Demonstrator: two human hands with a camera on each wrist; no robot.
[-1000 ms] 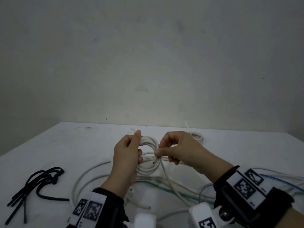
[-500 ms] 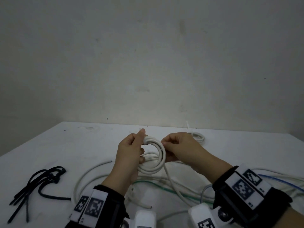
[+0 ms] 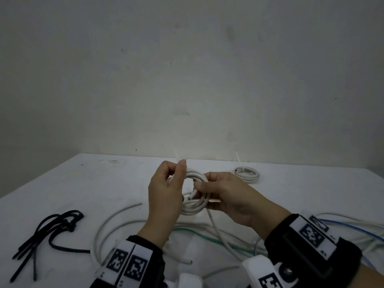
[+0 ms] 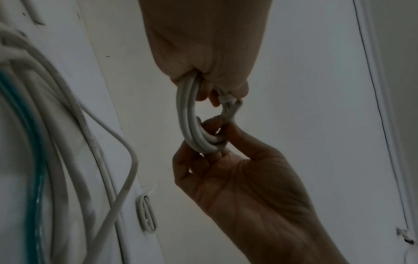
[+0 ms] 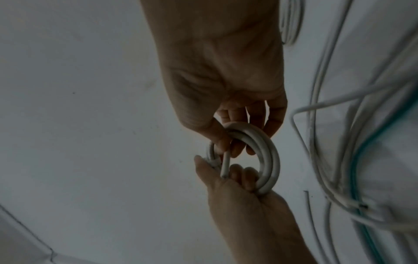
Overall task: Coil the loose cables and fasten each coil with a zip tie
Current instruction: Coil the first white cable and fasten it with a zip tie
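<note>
Head view, hands: left hand (image 3: 166, 196) and right hand (image 3: 226, 196) both grip white coil (image 3: 194, 206).
Left of hands: black ties (image 3: 49, 231).
Beyond right hand: tied coil (image 3: 247, 173).
Below hands: loose cables (image 3: 207, 235).

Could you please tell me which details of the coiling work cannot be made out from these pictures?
- Whether a zip tie is already on the white coil: head view, the left hand and right hand cover its sides.
- The small white piece by the left fingertips: left wrist view, dark and too small to identify.
- How the finished coil at the back is fastened: head view, too small.
- Where the green cable ends: the wrists cover it.
</note>
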